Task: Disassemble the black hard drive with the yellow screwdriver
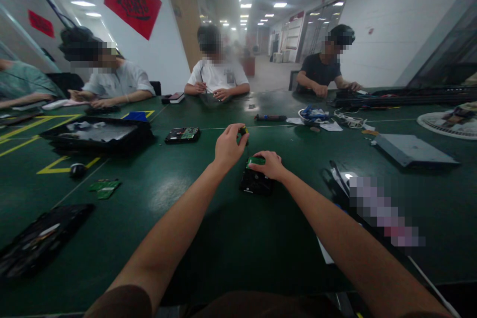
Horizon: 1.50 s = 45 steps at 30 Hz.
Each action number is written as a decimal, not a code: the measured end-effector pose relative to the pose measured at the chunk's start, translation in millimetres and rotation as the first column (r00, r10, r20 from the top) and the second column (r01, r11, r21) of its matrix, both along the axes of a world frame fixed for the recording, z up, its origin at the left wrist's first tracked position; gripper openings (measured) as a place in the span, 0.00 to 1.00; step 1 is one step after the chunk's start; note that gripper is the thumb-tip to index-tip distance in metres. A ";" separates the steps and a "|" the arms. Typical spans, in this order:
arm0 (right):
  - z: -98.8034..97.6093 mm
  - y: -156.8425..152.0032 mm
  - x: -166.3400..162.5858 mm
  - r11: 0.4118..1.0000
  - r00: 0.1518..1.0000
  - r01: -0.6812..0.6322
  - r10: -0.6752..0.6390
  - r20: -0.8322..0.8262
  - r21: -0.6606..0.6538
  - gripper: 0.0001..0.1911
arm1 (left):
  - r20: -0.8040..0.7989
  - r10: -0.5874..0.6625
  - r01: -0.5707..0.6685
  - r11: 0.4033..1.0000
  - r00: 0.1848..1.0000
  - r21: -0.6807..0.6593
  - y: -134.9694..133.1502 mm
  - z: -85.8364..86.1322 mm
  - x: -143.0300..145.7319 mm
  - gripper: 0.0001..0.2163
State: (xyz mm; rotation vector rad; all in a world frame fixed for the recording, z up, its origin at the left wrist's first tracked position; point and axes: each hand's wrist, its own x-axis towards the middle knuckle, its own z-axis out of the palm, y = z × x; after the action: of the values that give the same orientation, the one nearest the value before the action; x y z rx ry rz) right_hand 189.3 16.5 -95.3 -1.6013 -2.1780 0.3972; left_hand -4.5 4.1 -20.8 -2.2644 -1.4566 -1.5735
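A black hard drive with a green circuit board on top lies on the dark green table in front of me. My right hand rests on its far edge, fingers curled down over the green board. Just left of it and a little higher, my left hand is closed around the handle of a small screwdriver, whose yellow-green top shows between thumb and fingers. The tool's tip is hidden behind the hand.
Another drive lies further back, left. A black tray sits at the left, loose green boards nearer me. A grey flat case is at the right. Three people work along the far edge; a white bowl stands there.
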 end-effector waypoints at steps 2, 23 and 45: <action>-1.0 0.5 0.0 1.000 1.000 -0.003 0.003 0.001 0.002 0.29 | -0.001 0.009 -0.009 1.000 1.000 0.005 -0.1 0.2 -0.2 0.13; 1.6 -1.6 -1.3 1.000 1.000 0.002 -0.002 0.007 -0.013 0.29 | -0.034 0.017 -0.017 1.000 0.999 0.011 -0.8 2.9 -1.7 0.13; 1.7 -0.5 -1.4 1.000 1.000 -0.007 0.007 0.000 -0.010 0.29 | -0.051 -0.006 0.005 1.000 0.999 -0.010 -3.2 3.0 -0.5 0.17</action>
State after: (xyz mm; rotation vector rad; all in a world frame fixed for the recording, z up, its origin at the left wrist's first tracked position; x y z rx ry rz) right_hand 187.9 16.0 -93.6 -1.5992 -2.1861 0.4106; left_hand -5.0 0.9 -17.8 -2.2978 -1.4503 -1.5021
